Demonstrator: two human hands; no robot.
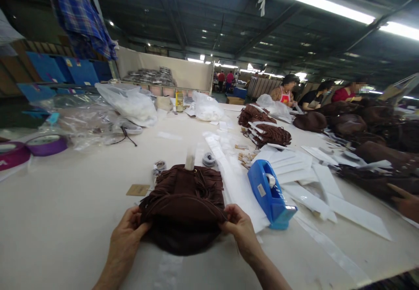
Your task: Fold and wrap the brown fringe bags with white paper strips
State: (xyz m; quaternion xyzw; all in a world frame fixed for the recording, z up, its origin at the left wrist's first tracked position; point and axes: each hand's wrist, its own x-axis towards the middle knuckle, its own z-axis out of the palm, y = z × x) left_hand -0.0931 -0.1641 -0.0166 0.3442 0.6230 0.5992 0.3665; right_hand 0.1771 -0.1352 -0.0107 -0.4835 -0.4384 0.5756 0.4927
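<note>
A dark brown fringed suede bag [185, 207] lies on the white table [65, 211] right in front of me. My left hand [128, 231] grips its left edge with closed fingers. My right hand [238, 228] pinches its right edge. A blue tape dispenser [270, 194] stands just right of the bag, on white paper strips [235, 181]. A small brown tag [138, 190] lies left of the bag, and small rolls [208, 159] sit behind it.
More brown bags [271, 133] are piled at the right, where several people sit; another person's hand [406, 202] reaches in at the right edge. Clear plastic bags [131, 102] and purple tape rolls [46, 143] sit at the left.
</note>
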